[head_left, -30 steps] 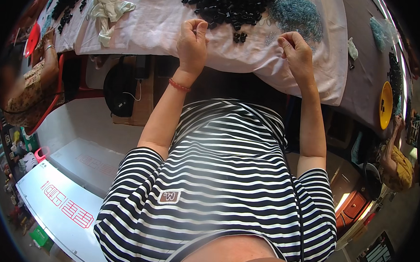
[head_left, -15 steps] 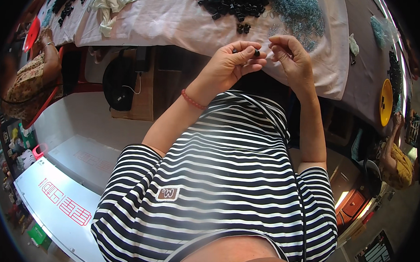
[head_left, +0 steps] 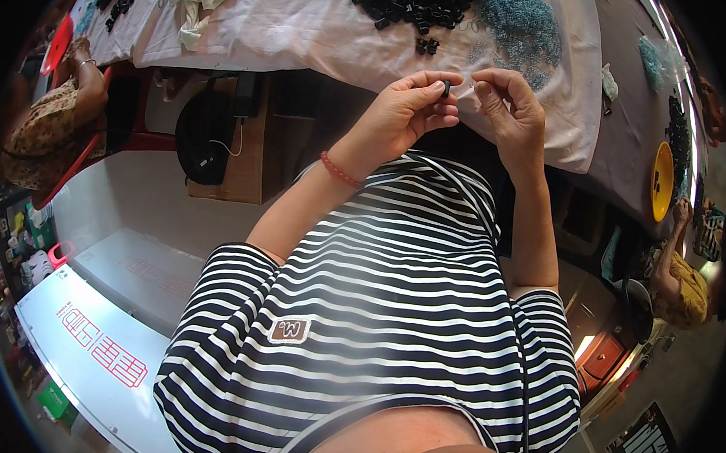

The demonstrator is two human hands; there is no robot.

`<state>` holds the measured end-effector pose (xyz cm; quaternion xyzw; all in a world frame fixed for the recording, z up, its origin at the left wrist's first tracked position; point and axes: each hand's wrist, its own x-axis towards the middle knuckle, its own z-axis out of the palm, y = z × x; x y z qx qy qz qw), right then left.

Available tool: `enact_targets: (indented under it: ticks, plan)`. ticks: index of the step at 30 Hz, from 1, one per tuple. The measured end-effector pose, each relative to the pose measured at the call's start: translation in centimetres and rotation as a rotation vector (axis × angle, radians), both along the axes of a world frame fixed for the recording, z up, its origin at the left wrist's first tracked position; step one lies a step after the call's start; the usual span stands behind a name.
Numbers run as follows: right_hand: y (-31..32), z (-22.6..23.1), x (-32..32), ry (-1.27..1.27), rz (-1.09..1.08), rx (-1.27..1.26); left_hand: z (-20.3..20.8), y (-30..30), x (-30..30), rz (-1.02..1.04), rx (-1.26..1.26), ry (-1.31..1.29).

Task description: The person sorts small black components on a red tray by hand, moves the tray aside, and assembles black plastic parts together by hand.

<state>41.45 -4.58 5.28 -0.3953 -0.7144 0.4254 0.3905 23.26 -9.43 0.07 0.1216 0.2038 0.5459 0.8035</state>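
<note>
Just past the near edge of the cloth-covered table [head_left: 290, 41], my left hand [head_left: 408, 111] pinches a small black plastic part [head_left: 446, 89] between thumb and fingers. Close on its right, my right hand [head_left: 514, 112] has thumb and index finger brought together, their tips level with the black part. Whatever those right fingertips hold is too small to make out. Beyond my hands lies a heap of similar black parts [head_left: 417, 9], with a few [head_left: 426, 46] apart on its near side. To its right spreads a pile of tiny bluish, shiny pieces [head_left: 519, 29].
A pale crumpled cloth [head_left: 196, 9] lies on the table's left. At far left sits a person [head_left: 55, 124] beside a red plate [head_left: 59, 45]. On the right are a yellow plate [head_left: 662, 181], a clear bag [head_left: 660, 61] and another person's arm [head_left: 671, 256].
The black part in my left fingers has turned and now stands more upright. My right hand has shifted slightly right and nearer to me.
</note>
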Motion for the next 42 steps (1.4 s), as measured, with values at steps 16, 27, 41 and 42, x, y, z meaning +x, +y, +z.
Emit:
enact_targets:
  ticks: [16,27,41,42]
  plan:
    - [0.1,-0.1,-0.5,-0.061,0.018,0.169,-1.4,-0.2,0.8,0.058,0.13,0.353]
    - [0.5,-1.3,0.2,-0.233,0.087,0.276,-1.0,-0.5,0.8,0.089,0.163,0.43]
    - [2.8,-3.9,-1.4,-0.035,-0.085,0.1,-0.5,-0.7,0.4,0.004,0.209,0.39]
    - [3.3,-4.4,-1.8,-0.186,-0.104,0.249,-0.2,-0.8,0.4,-0.032,0.22,0.382]
